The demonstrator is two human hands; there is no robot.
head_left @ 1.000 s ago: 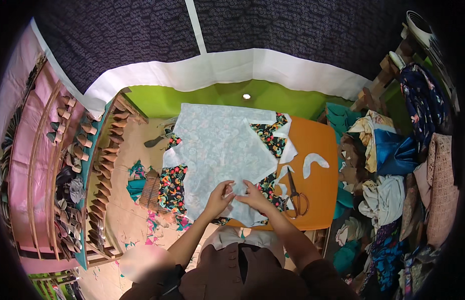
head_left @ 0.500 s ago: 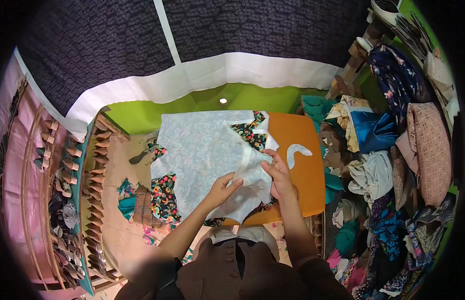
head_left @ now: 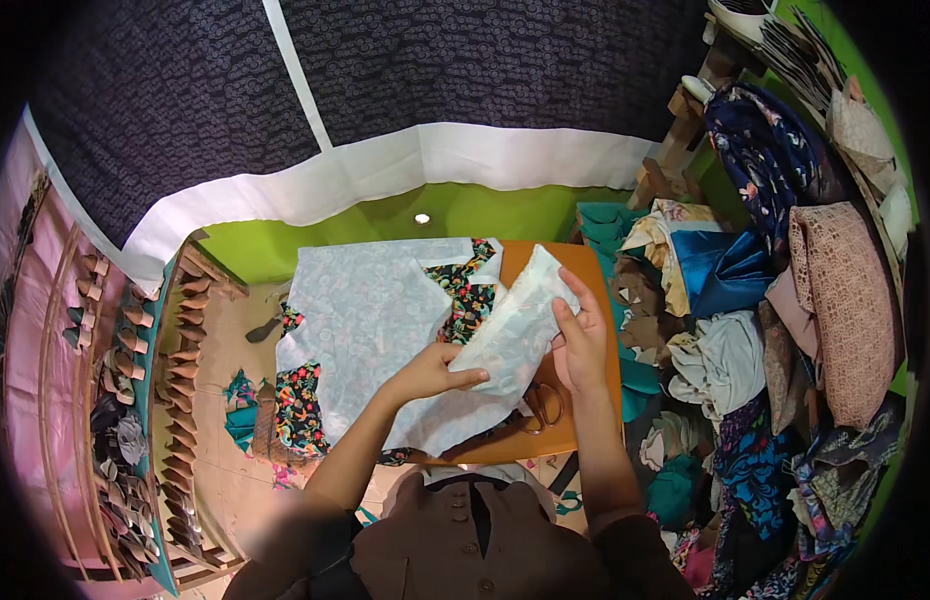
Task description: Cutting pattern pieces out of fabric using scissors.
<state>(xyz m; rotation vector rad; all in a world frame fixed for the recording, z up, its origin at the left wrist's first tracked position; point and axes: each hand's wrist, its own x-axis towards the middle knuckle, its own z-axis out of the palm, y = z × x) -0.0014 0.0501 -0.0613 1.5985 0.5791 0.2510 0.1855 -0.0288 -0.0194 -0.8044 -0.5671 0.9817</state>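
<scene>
the thin white sheet (head_left: 360, 330) lies over the dark floral cloth (head_left: 298, 405) on the orange worktop (head_left: 599, 395), with its right part held up in a curved flap between the person's 2 hands. the left hand (head_left: 425, 378) has its grip closed at the flap's lower left edge, thumb on top and the other fingers mostly hidden; the right hand (head_left: 582, 345) pinches the flap's right edge between thumb and fingers. to handle this well, i would keep both pinches light and near the edges, hold an even, gentle pull so the sheet neither creases nor stretches, and raise it without dragging the floral cloth along. the scissors (head_left: 541, 408) rest just beside the flap's near right side, handles showing and blades out of sight, so it seems wise to keep the hanging edge from snagging on them. the flap's narrow tip points away from the person and to the right, and its long axis slants from near the left thumb up to that far right corner. the lying part stretches to the left, its far edge running roughly across the worktop.
</scene>
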